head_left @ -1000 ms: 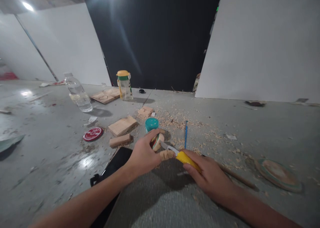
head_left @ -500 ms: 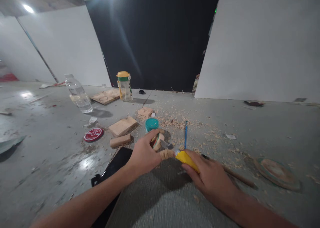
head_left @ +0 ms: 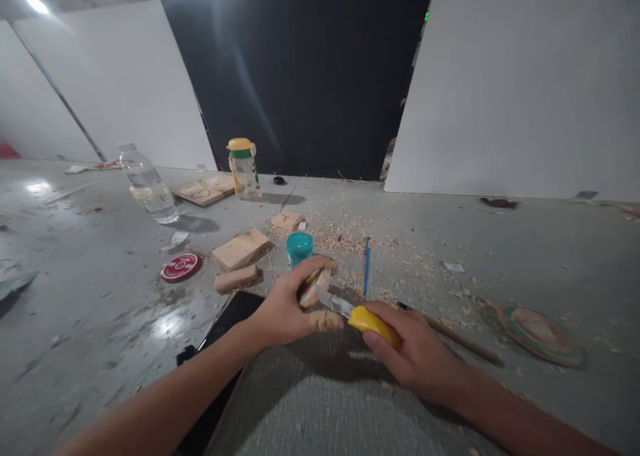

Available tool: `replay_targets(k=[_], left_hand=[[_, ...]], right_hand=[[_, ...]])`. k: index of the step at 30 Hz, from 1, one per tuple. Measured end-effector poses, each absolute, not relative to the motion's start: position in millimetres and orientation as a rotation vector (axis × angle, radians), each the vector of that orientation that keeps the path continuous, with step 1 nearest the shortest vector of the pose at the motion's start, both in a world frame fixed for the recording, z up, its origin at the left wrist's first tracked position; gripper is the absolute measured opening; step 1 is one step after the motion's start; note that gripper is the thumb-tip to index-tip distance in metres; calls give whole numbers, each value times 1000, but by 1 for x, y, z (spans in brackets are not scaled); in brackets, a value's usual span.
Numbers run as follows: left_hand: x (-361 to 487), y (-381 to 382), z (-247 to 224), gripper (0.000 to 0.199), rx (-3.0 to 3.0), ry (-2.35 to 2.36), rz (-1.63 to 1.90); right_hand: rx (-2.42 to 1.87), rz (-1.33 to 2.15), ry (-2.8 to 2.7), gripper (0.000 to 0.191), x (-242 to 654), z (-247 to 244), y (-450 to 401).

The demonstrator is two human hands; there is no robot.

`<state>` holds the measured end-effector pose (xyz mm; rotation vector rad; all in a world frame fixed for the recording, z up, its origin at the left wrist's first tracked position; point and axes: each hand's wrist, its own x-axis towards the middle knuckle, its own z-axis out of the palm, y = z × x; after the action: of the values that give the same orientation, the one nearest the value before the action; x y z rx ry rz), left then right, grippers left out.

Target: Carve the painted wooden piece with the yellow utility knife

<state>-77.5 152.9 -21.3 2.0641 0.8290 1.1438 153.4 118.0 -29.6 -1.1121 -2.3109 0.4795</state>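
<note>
My left hand (head_left: 285, 309) is closed round a small carved piece of wood (head_left: 315, 288), pale with red and green colour on its side. Tan tape wraps the thumb of that hand. In my right hand (head_left: 415, 343) is a utility knife (head_left: 374, 323) with a yellow handle. Its metal blade points left, and the tip is at the right side of the wood piece; whether it touches cannot be made out. Just behind my left hand stands a small jar with a teal lid (head_left: 300, 244). A blue pencil-like stick (head_left: 367, 266) lies beyond the knife.
Wood shavings (head_left: 345, 239) litter the grey surface. Wooden blocks (head_left: 241, 249), a red round lid (head_left: 181, 267) and a water bottle (head_left: 149, 186) are to the left. A yellow-capped bottle (head_left: 244, 169) stands behind. A wooden-handled tool (head_left: 465, 339) and a round disc (head_left: 540, 336) lie right.
The knife has drawn back slightly from my left thumb, and its blade now shows more fully. The taped thumb sits a little lower. The whole view has shifted slightly.
</note>
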Motion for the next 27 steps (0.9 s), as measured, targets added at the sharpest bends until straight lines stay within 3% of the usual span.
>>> replay_targets(k=[5, 14, 19, 27], left_hand=[[-75, 149, -16, 55, 2114, 778, 1063], [-65, 141, -9, 47, 2093, 1121, 1023], [-69, 144, -9, 33, 2019, 1274, 1082], [-80, 151, -16, 62, 1904, 928, 1032]], right_hand=[[-1124, 469, -2335, 28, 152, -28, 119], [-1181, 354, -2233, 29, 150, -33, 120], [-1301, 441, -2094, 33, 150, -37, 124], [-1160, 465, -2278, 27, 152, -29, 118]])
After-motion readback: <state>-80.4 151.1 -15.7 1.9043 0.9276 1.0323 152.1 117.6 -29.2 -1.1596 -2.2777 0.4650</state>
